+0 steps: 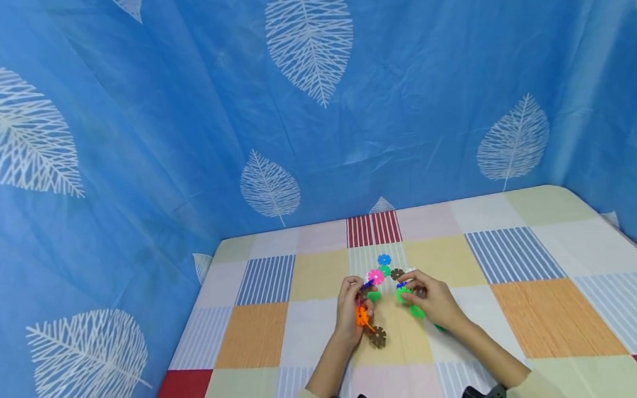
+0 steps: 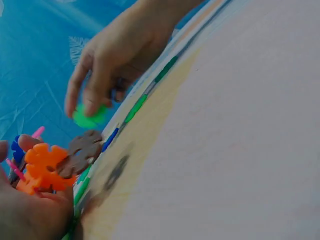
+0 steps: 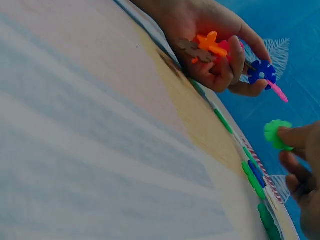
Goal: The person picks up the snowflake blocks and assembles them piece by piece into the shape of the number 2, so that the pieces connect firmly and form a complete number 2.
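Slotted, flower-shaped plastic discs are joined into a chain that my left hand (image 1: 350, 315) grips. An orange disc (image 2: 46, 160) and a brown disc (image 2: 89, 149) stick out on the palm side. At the fingertips is a dark blue disc (image 3: 261, 72) with a pink disc (image 3: 278, 92) slotted into it edge-on. Across from it, my right hand (image 1: 437, 300) pinches a bright green disc (image 3: 276, 132) between thumb and fingers. A gap separates this green disc from the chain in the right wrist view.
Loose discs lie on the patchwork tablecloth (image 1: 388, 348) around the hands. They include a light blue disc (image 1: 384, 259), a brown disc (image 1: 397, 274) and a green disc (image 1: 417, 312). A blue leaf-patterned curtain (image 1: 400, 91) stands behind the table.
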